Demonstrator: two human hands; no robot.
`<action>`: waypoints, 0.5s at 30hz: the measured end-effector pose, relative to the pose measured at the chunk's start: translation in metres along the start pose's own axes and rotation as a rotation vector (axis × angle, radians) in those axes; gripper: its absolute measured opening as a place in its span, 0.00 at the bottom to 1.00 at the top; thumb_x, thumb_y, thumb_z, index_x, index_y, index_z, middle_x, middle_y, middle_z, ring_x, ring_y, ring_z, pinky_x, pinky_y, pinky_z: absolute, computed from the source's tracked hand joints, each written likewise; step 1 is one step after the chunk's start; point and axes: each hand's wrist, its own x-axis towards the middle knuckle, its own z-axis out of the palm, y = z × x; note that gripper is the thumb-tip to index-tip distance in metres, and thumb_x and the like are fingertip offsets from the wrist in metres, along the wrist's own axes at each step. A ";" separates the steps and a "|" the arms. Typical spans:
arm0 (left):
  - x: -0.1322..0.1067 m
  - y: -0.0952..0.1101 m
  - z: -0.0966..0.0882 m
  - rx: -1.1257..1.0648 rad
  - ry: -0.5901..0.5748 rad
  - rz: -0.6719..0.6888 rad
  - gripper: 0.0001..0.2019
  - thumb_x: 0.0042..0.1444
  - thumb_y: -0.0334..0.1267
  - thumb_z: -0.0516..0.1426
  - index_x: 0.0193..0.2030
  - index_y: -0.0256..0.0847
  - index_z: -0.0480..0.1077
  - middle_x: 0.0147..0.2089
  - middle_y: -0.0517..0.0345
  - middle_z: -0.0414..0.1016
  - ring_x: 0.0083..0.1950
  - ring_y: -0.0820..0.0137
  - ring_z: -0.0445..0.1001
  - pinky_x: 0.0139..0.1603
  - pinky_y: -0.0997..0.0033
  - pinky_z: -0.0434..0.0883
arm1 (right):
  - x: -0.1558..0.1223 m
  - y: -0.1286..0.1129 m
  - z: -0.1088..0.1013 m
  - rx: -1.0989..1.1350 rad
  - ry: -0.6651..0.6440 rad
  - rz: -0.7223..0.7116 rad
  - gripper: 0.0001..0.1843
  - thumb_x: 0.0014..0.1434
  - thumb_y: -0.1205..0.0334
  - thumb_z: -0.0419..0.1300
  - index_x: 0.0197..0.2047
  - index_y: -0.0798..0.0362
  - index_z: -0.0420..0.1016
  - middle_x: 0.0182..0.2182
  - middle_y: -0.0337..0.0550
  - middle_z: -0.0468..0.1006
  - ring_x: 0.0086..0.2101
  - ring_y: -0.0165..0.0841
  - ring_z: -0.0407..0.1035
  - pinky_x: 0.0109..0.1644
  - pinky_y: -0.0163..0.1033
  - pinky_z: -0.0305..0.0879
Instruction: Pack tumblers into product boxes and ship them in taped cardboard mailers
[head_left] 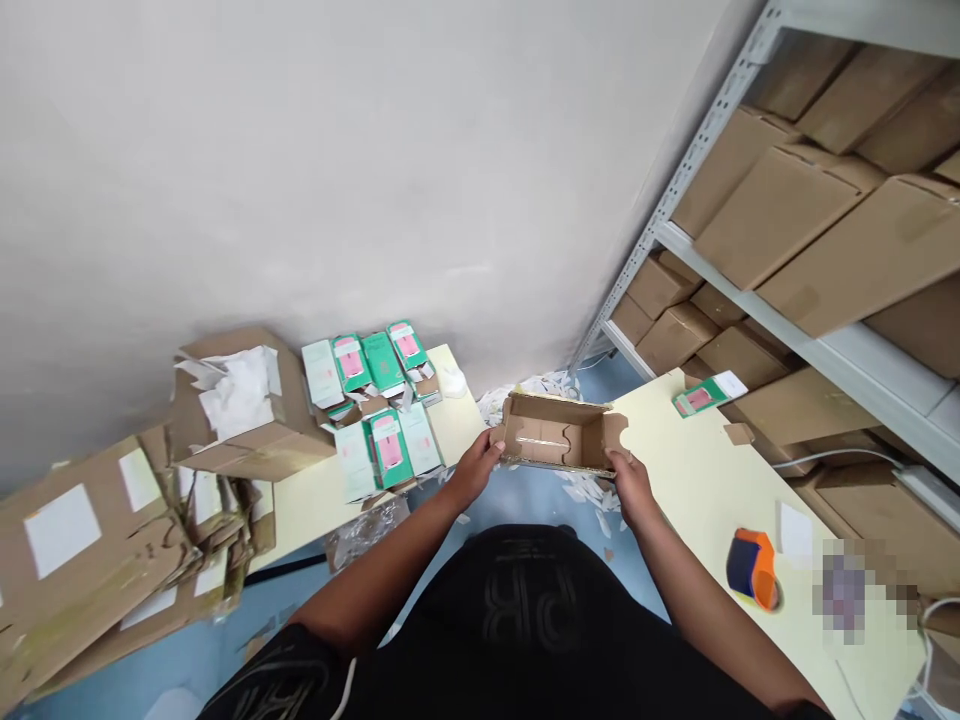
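Observation:
A small open cardboard box (555,410) is held up in front of my body, its hollow inside facing me. My left hand (477,466) grips its left end, and my right hand (630,480) grips the lower right corner beside a side flap. Nothing shows inside the box apart from its cardboard folds. Left of it, several green and white cartons with pink panels (388,446) lie on the pale table (457,420). One more green carton (705,394) rests on the right-hand table (660,430).
An orange tape dispenser (763,570) sits on the right table. At left stand a box of white paper (238,395) and flattened cardboard (82,530). Shelving (750,300) full of brown boxes rises at right. Paper scraps (592,495) litter the blue floor.

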 end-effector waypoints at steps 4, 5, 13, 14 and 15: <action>-0.011 0.006 -0.029 -0.089 0.059 0.010 0.35 0.63 0.62 0.52 0.68 0.40 0.66 0.64 0.46 0.74 0.65 0.54 0.71 0.63 0.55 0.70 | 0.001 -0.020 0.027 -0.105 -0.085 -0.053 0.22 0.54 0.45 0.64 0.45 0.50 0.82 0.43 0.43 0.86 0.48 0.48 0.78 0.51 0.44 0.74; -0.013 0.005 -0.035 -0.115 0.068 0.027 0.35 0.63 0.62 0.52 0.68 0.40 0.65 0.64 0.45 0.74 0.65 0.53 0.71 0.62 0.55 0.70 | 0.004 -0.026 0.033 -0.121 -0.089 -0.051 0.22 0.54 0.45 0.64 0.45 0.50 0.82 0.44 0.44 0.86 0.50 0.48 0.77 0.52 0.45 0.73; -0.025 -0.006 -0.070 -0.148 0.417 0.065 0.36 0.66 0.66 0.44 0.61 0.38 0.72 0.62 0.41 0.75 0.59 0.55 0.74 0.52 0.58 0.74 | 0.063 -0.066 0.099 -0.176 -0.304 -0.126 0.22 0.56 0.47 0.62 0.46 0.53 0.83 0.49 0.48 0.85 0.53 0.47 0.76 0.58 0.45 0.71; -0.030 -0.004 -0.075 -0.134 0.472 0.044 0.36 0.66 0.67 0.44 0.59 0.38 0.73 0.60 0.41 0.76 0.57 0.55 0.75 0.51 0.58 0.74 | 0.069 -0.070 0.111 -0.188 -0.351 -0.144 0.23 0.55 0.47 0.62 0.47 0.53 0.83 0.49 0.48 0.85 0.53 0.47 0.76 0.57 0.45 0.72; -0.035 0.000 -0.081 -0.112 0.526 0.028 0.37 0.65 0.67 0.44 0.57 0.37 0.75 0.58 0.42 0.77 0.55 0.56 0.76 0.51 0.58 0.75 | 0.073 -0.073 0.123 -0.197 -0.404 -0.158 0.23 0.55 0.47 0.62 0.47 0.53 0.83 0.48 0.48 0.85 0.52 0.47 0.76 0.56 0.46 0.73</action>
